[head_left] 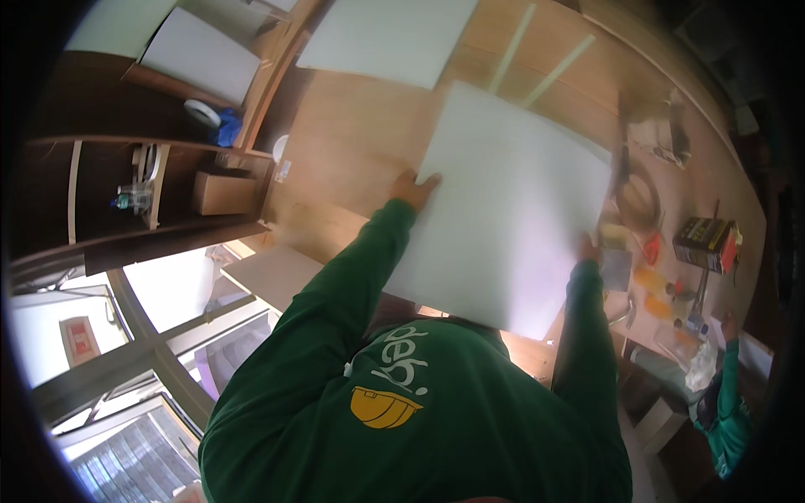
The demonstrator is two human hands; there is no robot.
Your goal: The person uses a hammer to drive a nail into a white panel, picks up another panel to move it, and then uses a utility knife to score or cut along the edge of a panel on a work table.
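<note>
A large white rectangular panel (511, 201) lies tilted across the wooden workbench, its near edge reaching over the bench's front toward my body. My left hand (412, 189) grips the panel's left edge, thumb on the top face and the other fingers partly hidden. At the right edge, my right hand (589, 249) holds the panel too, its fingers mostly out of sight. Beyond the panel, two pale narrow strips (511, 49) lie on the bench. A second white panel (390, 38) rests at the far left of the bench.
On the right stand bottles with orange contents (654, 293), a dark box (703, 243), a roll of brown tape (639, 197) and a grey block (618, 268). Another person in a green sleeve (731, 377) is at the far right. Shelving with a cardboard box (225, 193) lines the left.
</note>
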